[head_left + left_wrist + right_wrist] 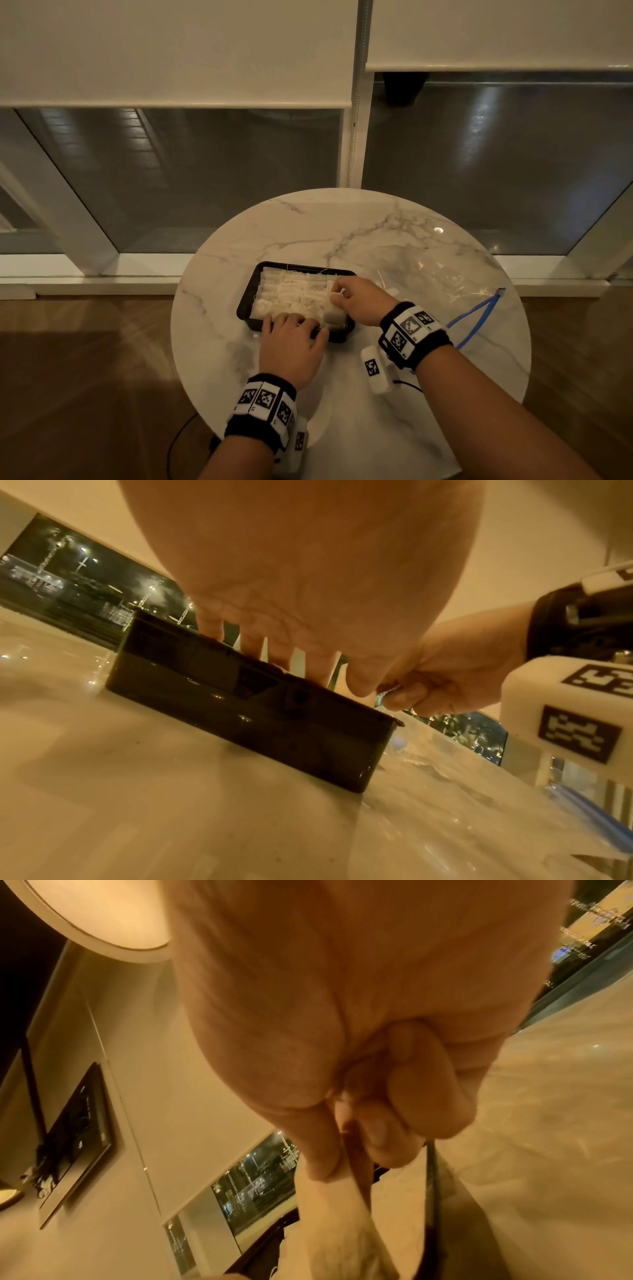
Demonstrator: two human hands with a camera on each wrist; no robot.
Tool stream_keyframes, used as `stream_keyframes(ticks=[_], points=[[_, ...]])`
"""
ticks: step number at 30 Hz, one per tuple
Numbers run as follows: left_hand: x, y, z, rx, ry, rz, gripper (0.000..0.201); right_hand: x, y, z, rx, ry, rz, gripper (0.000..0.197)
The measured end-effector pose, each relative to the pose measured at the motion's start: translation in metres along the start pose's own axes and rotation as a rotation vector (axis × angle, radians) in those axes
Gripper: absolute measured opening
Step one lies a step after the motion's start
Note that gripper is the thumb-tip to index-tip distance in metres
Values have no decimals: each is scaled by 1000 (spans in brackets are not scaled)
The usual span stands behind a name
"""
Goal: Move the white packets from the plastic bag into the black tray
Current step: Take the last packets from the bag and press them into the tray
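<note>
A black tray (245, 301) sits mid-table, packed with several white packets (291, 294). My left hand (294, 323) lies over the tray's near rim, fingers straight and resting on the packets. The left wrist view shows those fingers (253, 645) reaching over the tray's wall (240, 710). My right hand (337, 296) is at the tray's right end, fingers curled. In the right wrist view its thumb and fingers (346, 1150) pinch a white packet (342, 1231) beside the tray's dark rim (435, 1191). The clear plastic bag (445, 284) with a blue zip lies flat to the right.
The round marble table (376, 233) is small, and its edge lies close around the tray and bag. Beyond it are a window wall and a wooden floor (85, 359). The bag's blue zip (479, 315) trails toward the table's right edge.
</note>
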State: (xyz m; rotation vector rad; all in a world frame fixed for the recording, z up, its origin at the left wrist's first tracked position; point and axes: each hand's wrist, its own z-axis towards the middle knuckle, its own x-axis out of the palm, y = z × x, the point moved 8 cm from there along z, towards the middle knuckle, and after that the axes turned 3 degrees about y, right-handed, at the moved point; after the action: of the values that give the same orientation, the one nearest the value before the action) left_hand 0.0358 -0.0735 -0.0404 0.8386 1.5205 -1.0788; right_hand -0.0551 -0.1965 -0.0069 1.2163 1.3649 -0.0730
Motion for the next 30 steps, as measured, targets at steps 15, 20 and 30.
stream_keyframes(ticks=[15,20,30], points=[[11,3,7,-76,60,46,50,21,-6,20,117,25,-281,21],[6,7,8,-60,16,42,55,7,-6,3,76,-154,-159,36],[1,22,16,-101,169,161,59,46,14,-38,-34,-74,-486,45]])
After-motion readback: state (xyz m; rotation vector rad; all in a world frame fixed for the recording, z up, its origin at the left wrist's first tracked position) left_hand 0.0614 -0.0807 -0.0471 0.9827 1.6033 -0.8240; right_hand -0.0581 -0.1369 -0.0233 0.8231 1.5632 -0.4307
